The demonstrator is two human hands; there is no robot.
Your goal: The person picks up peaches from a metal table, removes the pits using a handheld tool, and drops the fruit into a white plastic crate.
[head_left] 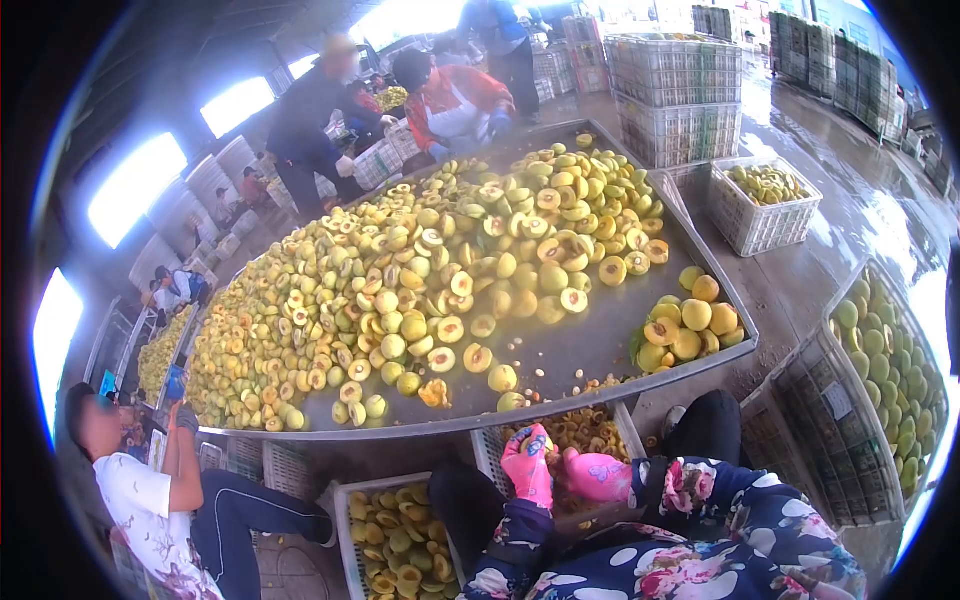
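i see left hand (pixel 527 466) in pink rubber glove, fingers curled; right hand (pixel 596 474) gloved same, touching it. both seem closed round small yellow peach piece (pixel 553 462) wedged between them, though grip itself hard to make out. directly beneath: white slatted plastic crate of peach scraps (pixel 585 430), likely set there to catch offcuts. just above grip, grey metal sorting table (pixel 600 345) piled with yellow halved peaches (pixel 420 270). left of grip, white crate of peach halves (pixel 390 545). knife, if any, hidden.
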